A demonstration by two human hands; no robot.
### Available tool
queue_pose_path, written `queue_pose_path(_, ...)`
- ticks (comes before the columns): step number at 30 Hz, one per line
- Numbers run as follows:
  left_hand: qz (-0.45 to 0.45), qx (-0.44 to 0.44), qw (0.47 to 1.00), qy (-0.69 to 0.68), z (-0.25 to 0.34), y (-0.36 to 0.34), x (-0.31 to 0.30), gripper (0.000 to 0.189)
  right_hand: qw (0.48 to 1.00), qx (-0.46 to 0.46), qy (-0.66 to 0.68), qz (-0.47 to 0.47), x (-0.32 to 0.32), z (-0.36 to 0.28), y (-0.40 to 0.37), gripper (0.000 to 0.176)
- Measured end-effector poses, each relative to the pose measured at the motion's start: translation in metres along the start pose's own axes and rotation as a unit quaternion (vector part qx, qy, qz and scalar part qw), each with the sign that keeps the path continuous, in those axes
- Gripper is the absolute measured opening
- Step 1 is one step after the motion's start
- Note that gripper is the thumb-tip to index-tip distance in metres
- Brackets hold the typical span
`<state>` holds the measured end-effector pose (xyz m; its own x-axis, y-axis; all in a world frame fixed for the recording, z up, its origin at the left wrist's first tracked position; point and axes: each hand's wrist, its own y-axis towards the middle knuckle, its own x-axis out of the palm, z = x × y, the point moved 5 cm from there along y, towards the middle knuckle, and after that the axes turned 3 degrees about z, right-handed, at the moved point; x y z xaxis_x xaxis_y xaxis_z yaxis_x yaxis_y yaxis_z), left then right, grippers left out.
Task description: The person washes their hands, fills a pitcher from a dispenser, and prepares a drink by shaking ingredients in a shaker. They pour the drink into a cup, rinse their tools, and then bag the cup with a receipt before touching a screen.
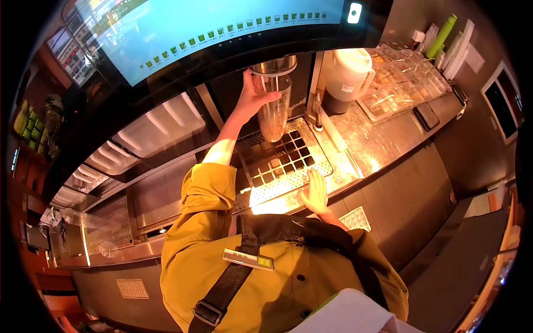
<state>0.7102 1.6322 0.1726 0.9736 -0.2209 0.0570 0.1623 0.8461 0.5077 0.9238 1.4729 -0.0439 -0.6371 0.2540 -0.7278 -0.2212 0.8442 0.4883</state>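
My left hand [254, 99] is wrapped round the upper part of a tall clear shaker cup [273, 114], just below the edge of the screen. The cup hangs over a metal drip tray [322, 161] with a grid of square openings. Its rim sits close under a round clear fitting at the machine. My right hand [315, 191] rests at the front edge of the drip tray, fingers spread and holding nothing.
A large screen [222, 28] spans the top. Right of the tray stand a white pitcher [347, 77] with dark liquid, clear containers [388, 100] and a dark phone-like object [426, 117]. White bins [161, 125] line the left side. Green cups [442, 36] are stacked behind.
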Motion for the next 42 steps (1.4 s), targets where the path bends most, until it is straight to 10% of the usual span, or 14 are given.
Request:
queue_pose_path(7, 0.082, -0.012, 0.997, -0.008, -0.024, -0.027, 0.002, 0.111, 1.0, -0.006, 0.002, 0.0, 0.0, 0.0, -0.001, 0.062)
queue_pose_path(21, 0.197, 0.03, 0.977, 0.08, -0.071, -0.057, 0.01, 0.115, 0.995, 0.019, 0.094, -0.017, -0.004, 0.013, -0.002, 0.049)
queue_pose_path(26, 0.262, 0.027, 0.943, 0.203, -0.071, -0.074, 0.008, 0.12, 0.936, 0.242, 0.25, 0.048, -0.019, 0.07, -0.034, 0.034)
queue_pose_path(28, 0.319, 0.097, 0.913, 0.235, -0.055, -0.089, 0.015, 0.098, 0.967, 0.113, 0.145, 0.175, -0.073, 0.078, -0.025, 0.041)
queue_pose_path(30, 0.396, 0.204, 0.81, 0.382, -0.023, -0.109, 0.052, 0.054, 0.955, 0.17, 0.162, 0.18, -0.104, 0.12, -0.039, 0.042)
queue_pose_path(33, 0.233, 0.268, 0.862, 0.363, -0.027, -0.101, 0.147, 0.012, 0.911, 0.281, 0.149, 0.262, -0.155, 0.182, -0.07, 0.045)
queue_pose_path(37, -0.134, 0.132, 0.95, 0.25, -0.105, -0.036, 0.371, 0.012, 0.865, 0.328, 0.148, 0.349, -0.205, 0.311, -0.127, 0.045)
queue_pose_path(40, -0.4, 0.196, 0.859, 0.253, -0.14, -0.019, 0.549, 0.028, 0.824, 0.441, 0.194, 0.298, -0.255, 0.414, -0.154, 0.039)
queue_pose_path(42, -0.654, 0.068, 0.733, 0.174, -0.166, -0.012, 0.655, 0.042, 0.847, 0.468, 0.19, 0.162, -0.305, 0.473, -0.161, 0.035)
